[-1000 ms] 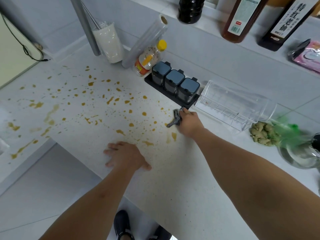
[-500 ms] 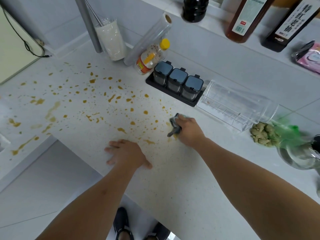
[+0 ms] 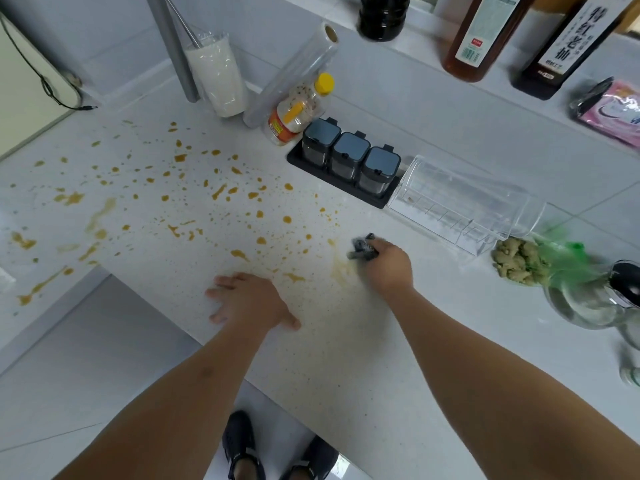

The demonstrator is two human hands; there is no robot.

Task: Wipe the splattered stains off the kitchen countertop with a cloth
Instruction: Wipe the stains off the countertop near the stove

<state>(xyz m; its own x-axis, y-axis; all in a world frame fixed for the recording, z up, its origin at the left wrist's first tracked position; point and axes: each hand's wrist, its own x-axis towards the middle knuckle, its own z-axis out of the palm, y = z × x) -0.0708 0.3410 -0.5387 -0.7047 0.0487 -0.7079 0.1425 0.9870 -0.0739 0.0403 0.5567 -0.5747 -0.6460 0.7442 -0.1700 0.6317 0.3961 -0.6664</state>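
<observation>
Orange-brown splatter stains (image 3: 180, 202) cover the left and middle of the white speckled countertop (image 3: 346, 358). My right hand (image 3: 388, 268) grips a small bunched grey cloth (image 3: 362, 249) and presses it on the counter at the right edge of the splatter. A pale smeared streak (image 3: 341, 271) lies just left of that hand. My left hand (image 3: 251, 301) rests flat on the counter near its front edge, fingers spread, holding nothing.
Behind the cloth stand three dark spice jars in a black tray (image 3: 346, 161) and a clear plastic box (image 3: 457, 206) on its side. Ginger (image 3: 519, 261), a glass jar (image 3: 595, 299), a seasoning bottle (image 3: 298, 112), cling film (image 3: 294, 71) and a cup (image 3: 218, 77) ring the counter.
My right hand has drawn the cloth toward me and slightly right, away from the spice tray, smearing a stain into a pale streak. My left hand has stayed put.
</observation>
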